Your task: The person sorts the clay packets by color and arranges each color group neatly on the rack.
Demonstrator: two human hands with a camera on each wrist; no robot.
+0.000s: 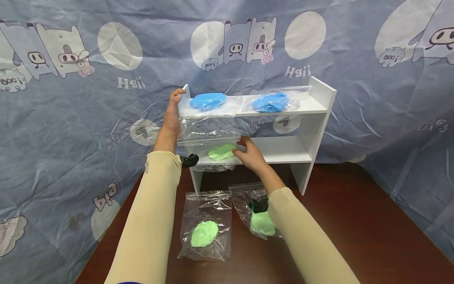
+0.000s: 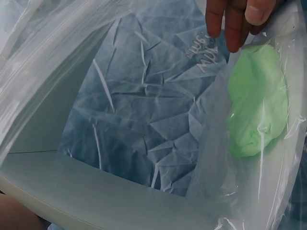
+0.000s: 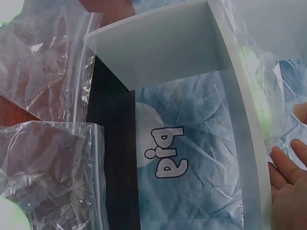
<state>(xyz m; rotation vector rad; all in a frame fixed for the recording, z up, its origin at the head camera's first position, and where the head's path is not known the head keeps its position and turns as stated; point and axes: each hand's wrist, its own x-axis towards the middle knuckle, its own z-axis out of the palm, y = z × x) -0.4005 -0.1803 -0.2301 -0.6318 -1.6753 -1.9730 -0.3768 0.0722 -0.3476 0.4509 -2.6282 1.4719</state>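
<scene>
My left hand [image 1: 173, 112] grips the left side panel of a white two-tier shelf [image 1: 320, 138], fingers curled over its upper edge. On the lower tier lies a clear zip bag [image 1: 209, 155] with a flat light-green lump [image 1: 222, 152] inside. My right hand [image 1: 251, 156] is at that bag's right end, thumb and fingers spread apart, fingertips right by the green lump. In the left wrist view, the right hand's fingertips [image 2: 233, 40] hang just over the lump. Another clear plastic sheet or bag [image 1: 209, 128] hangs down from the upper tier, above the green one.
Two bagged blue lumps [image 1: 208, 101] lie on the upper tier. On the dark wooden table [image 1: 354, 221] in front are two more zip bags with green lumps [image 1: 204, 234], the right one partly behind my right forearm. A patterned blue cloth [image 1: 241, 59] hangs behind.
</scene>
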